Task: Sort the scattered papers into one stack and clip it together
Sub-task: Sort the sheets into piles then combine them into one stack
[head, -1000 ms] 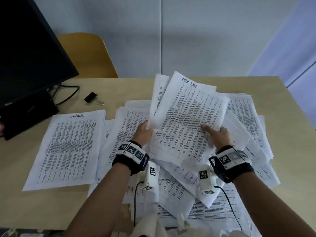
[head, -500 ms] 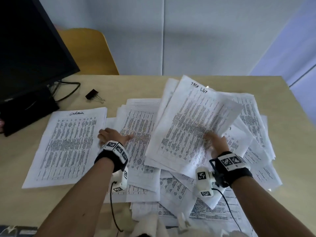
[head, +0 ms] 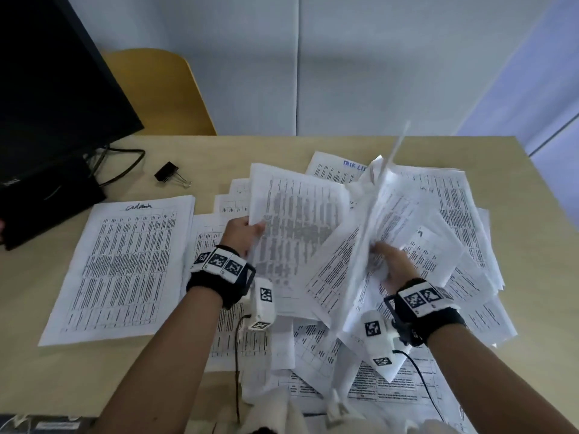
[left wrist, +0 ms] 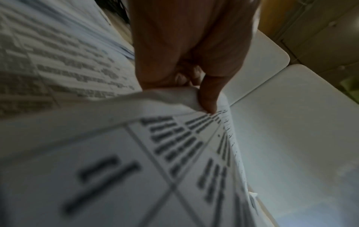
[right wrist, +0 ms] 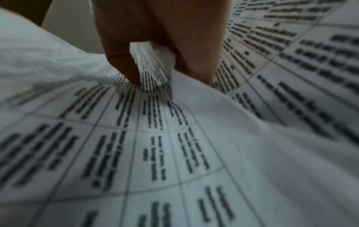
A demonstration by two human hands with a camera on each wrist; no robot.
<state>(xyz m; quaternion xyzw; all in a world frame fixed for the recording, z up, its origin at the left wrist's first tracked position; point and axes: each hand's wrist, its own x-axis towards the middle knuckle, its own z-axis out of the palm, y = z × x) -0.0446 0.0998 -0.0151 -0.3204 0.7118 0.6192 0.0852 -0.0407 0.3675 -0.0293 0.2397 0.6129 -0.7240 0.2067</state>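
White printed sheets lie scattered over the wooden table (head: 94, 386). A neat stack headed in handwriting (head: 122, 267) lies at the left. My left hand (head: 242, 231) pinches the left edge of a lifted sheet (head: 297, 233); the left wrist view shows the thumb and fingers (left wrist: 205, 98) closed on that paper's edge (left wrist: 174, 98). My right hand (head: 387, 261) grips a bundle of sheets (head: 369, 239) tilted up nearly on edge. In the right wrist view its fingers (right wrist: 124, 67) clamp the folded sheets (right wrist: 151, 69). A black binder clip (head: 170, 175) lies apart at the back left.
A black monitor (head: 47, 89) on its base (head: 40, 208) with cables fills the left back corner. A yellow chair (head: 156, 89) stands behind the table. More loose sheets (head: 391, 386) hang over the near edge. Bare table shows at the front left and far right.
My left hand moved from the papers at the left to the lifted sheet and took its edge. My right hand swung its bundle up onto its edge.
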